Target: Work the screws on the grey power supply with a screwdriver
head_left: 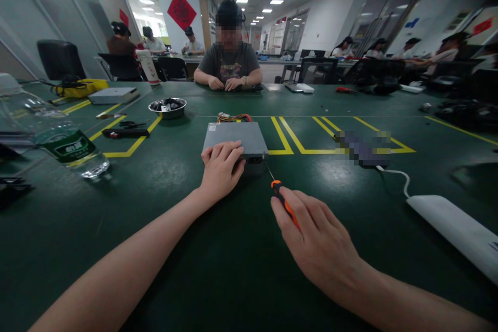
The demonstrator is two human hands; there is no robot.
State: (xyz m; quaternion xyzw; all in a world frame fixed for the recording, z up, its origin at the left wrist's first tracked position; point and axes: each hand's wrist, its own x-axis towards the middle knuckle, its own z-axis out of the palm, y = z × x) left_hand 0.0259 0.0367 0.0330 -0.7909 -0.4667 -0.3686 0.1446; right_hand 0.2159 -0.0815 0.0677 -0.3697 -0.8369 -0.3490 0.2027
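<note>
A grey metal computer power supply lies flat on the green table, with coloured wires coming out at its far side. My left hand grips its near left part, fingers over the top and thumb against the front face. My right hand is closed around the orange and black handle of a screwdriver. The thin shaft points up and left, and its tip is at the front right corner of the power supply, by a small screw. Whether the tip touches the screw I cannot tell.
To the left stand a tilted water bottle, a metal bowl of small dark parts, and a black tool. On the right are a blurred phone-like object and a white power bank joined by cable. A person sits opposite.
</note>
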